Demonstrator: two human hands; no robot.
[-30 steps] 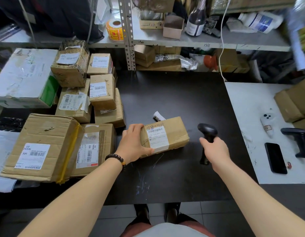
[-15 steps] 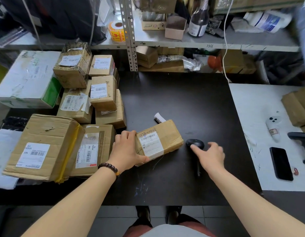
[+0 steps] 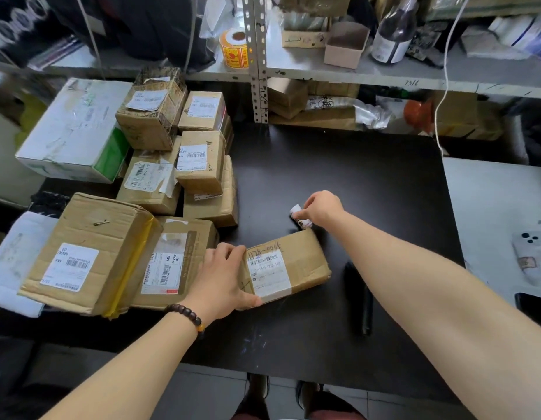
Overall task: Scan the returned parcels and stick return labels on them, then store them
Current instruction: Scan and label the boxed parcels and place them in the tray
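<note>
Cardboard, head view: brown cardboard parcel with white barcode label (image 3: 289, 266) lies flat on black tabletop (image 3: 354, 177), front centre. Left hand (image 3: 224, 277) curls over its left end, thumb on the near edge, likely steadying it label-up for sticking. Right hand (image 3: 322, 207) pinches small white label roll (image 3: 298, 218) just behind the parcel. Black handheld scanner (image 3: 358, 295) lies flat to the parcel's right; scan judged done.

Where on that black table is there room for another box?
Widest bare patch: the far half of the black table, between the parcel pile and the white table, beyond the right hand on the small white roll. A strip runs along the front edge, below the held parcel and scanner. The left is crowded.
</note>
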